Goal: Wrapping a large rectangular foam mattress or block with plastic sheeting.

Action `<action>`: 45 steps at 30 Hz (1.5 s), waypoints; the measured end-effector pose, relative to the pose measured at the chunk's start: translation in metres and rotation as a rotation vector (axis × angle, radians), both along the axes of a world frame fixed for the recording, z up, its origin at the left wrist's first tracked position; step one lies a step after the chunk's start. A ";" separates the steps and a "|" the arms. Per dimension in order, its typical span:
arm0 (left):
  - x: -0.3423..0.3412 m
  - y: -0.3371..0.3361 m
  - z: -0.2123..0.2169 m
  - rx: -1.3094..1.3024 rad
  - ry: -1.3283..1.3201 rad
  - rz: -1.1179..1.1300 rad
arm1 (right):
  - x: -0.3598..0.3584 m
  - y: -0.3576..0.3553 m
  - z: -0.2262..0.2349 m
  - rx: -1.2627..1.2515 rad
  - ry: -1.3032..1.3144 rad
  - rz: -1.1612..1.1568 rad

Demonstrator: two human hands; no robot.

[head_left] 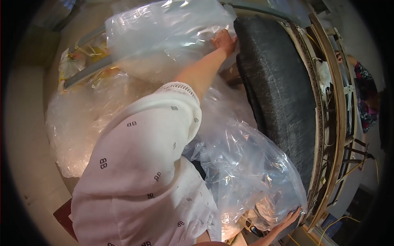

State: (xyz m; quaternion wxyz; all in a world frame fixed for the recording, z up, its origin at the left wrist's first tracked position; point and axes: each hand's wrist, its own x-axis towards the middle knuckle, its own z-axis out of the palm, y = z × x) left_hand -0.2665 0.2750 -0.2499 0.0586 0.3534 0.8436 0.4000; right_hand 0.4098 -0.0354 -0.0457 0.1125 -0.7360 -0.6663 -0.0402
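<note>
A large sheet of clear plastic film (250, 164) spreads in loose folds in front of me, from the top of the view to the lower right. My left hand (225, 42) reaches far forward with curled fingers, gripping the film beside the far end of a dark grey, wrinkled padded slab (279, 90). Low on the right, my right hand (290, 218) has its fingers closed on the film's edge, near the slab's near end; its thumb is hidden. The film lies along the slab's left side.
Wooden frame rails (334, 115) run along the slab's right side. Beyond them is another person's patterned sleeve (365, 88). Grey bars (88, 71) with yellow ties stand at the upper left, next to more bunched plastic (78, 131). Yellow cords (349, 219) hang at the lower right.
</note>
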 end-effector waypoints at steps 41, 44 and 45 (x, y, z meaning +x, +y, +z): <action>0.023 -0.361 0.294 0.692 -0.429 -1.083 | -0.442 0.073 0.122 -0.589 1.358 0.757; -0.028 -0.318 0.261 0.362 0.053 -0.644 | -0.286 0.047 0.156 -0.339 1.541 1.122; -0.017 -0.310 0.250 0.352 0.064 -0.653 | -0.298 0.028 0.163 -0.330 1.557 1.116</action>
